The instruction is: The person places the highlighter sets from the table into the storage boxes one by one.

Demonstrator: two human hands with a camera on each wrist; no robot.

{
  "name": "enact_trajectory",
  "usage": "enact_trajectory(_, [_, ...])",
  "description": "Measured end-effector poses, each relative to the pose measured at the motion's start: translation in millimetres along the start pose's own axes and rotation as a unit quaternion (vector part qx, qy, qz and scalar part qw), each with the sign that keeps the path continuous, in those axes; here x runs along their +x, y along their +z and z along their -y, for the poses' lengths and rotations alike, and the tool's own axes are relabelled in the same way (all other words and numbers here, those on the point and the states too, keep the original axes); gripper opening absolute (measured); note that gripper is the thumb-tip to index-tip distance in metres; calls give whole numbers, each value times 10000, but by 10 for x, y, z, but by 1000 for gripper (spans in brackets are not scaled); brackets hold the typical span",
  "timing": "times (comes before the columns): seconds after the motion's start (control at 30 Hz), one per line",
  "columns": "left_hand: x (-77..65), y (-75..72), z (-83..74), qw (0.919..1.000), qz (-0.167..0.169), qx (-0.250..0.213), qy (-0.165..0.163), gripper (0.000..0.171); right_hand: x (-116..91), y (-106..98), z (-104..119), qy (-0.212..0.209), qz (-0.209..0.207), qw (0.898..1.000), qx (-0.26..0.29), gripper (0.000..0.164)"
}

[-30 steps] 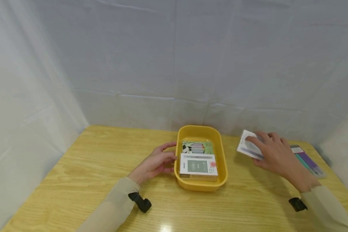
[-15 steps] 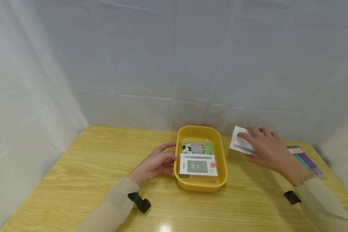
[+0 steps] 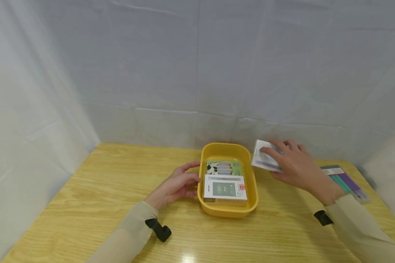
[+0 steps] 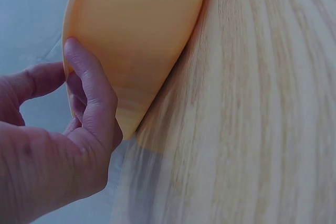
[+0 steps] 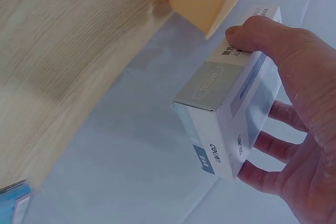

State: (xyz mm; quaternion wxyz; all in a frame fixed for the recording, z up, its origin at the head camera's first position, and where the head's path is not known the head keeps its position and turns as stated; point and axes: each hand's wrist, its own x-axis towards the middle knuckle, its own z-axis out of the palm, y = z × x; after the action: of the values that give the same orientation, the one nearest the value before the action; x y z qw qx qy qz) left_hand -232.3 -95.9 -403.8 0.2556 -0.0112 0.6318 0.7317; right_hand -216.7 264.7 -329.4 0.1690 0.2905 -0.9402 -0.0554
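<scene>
My right hand point(image 3: 294, 162) grips a small white cardboard box point(image 3: 262, 157) with a lilac stripe, held tilted in the air just right of the yellow bin point(image 3: 253, 199). In the right wrist view, thumb and fingers clasp opposite sides of this white box point(image 5: 215, 103), and "deli" lettering shows on it. My left hand point(image 3: 177, 184) rests its fingers against the bin's left side; in the left wrist view they touch the outer wall and rim. Inside the bin lie a white box with a grey-green panel point(image 3: 224, 189) and a green panda-printed pack point(image 3: 224, 167).
A clear packet of purple and teal pens point(image 3: 349, 184) lies at the table's right side, partly behind the right wrist. The wooden table point(image 3: 118, 175) ends at a pale hanging sheet point(image 3: 158, 126) behind the bin. Similar sheeting hangs at both sides.
My right hand has carried the white cardboard box leftward and slightly up, close to the bin's right rim. The left hand and the bin have stayed in place.
</scene>
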Motion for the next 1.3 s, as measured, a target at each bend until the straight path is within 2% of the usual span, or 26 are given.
enact_trajectory(0.5, [10, -16, 2, 10000, -10, 11, 9, 63, 215, -36, 145, -116, 135, 9997, 146, 73])
enact_trajectory(0.9, [16, -16, 8, 10000, -34, -20, 18, 63, 355, -46, 287, -223, 23, 9996, 198, 70])
enact_trajectory(1.3, [6, -13, 0, 10000, 2, -26, 12, 64, 524, -63, 395, -257, 193, 9988, 375, 64])
